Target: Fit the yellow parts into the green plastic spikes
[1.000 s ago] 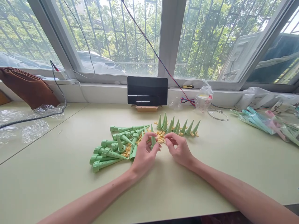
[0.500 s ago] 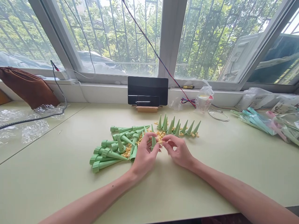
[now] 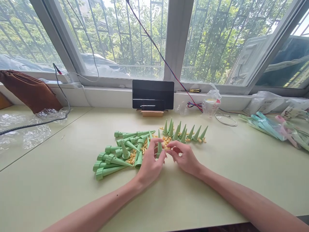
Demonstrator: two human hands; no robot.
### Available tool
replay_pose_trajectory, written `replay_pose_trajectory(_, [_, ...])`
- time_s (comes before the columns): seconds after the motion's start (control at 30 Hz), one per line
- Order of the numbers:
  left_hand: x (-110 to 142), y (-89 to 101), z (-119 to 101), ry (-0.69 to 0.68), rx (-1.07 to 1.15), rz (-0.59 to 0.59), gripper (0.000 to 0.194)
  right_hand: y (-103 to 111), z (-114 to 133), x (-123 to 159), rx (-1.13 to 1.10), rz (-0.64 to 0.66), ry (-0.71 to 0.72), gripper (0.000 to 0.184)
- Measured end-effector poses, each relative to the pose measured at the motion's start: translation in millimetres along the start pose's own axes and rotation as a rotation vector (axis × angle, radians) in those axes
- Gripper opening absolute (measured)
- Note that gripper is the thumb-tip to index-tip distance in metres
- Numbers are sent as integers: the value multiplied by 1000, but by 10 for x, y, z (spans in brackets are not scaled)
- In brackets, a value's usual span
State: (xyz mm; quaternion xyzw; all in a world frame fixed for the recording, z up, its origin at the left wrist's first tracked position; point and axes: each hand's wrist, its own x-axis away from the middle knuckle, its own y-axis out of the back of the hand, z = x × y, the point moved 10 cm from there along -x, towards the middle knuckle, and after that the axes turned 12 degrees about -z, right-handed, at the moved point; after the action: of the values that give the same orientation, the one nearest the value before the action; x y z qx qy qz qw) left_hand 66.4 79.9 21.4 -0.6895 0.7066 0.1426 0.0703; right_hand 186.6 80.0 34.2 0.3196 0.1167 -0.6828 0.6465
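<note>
My left hand (image 3: 150, 164) is closed round a green plastic cone spike (image 3: 159, 149), held upright over the pale green table (image 3: 72, 180). My right hand (image 3: 183, 158) pinches a small yellow piece (image 3: 166, 148) against the base of that spike. A pile of green spikes (image 3: 116, 156) lies flat to the left of my hands. Small yellow pieces (image 3: 166, 140) are scattered between the pile and my fingers. Behind my hands a row of green spikes (image 3: 184, 132) stands upright, tips up.
A black screen (image 3: 153, 94) on a wooden stand sits at the back by the window. A brown bag (image 3: 29, 91) and clear plastic wrap (image 3: 26, 129) lie at left. A small plastic bag (image 3: 211, 102), a white cable (image 3: 226, 120) and packets of pastel items (image 3: 275, 129) lie at right.
My right hand has moved left, bringing the yellow piece up to the spike in my left hand. The fingers of both hands now meet.
</note>
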Motion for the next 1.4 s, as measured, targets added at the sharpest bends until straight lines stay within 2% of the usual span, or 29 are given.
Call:
replay_pose_trajectory(0.37, [-1, -20, -6, -14, -70, 38, 24, 34, -61, -10, 9, -29, -18, 14])
replay_pose_trajectory(0.97, [10, -8, -102, -13, 23, 28, 23, 104, 41, -15, -48, -78, 69, 3])
replay_pose_trajectory(1.4, [-12, -40, -81, -34, 94, 44, 24, 52, -1, -4, -84, -24, 3, 12])
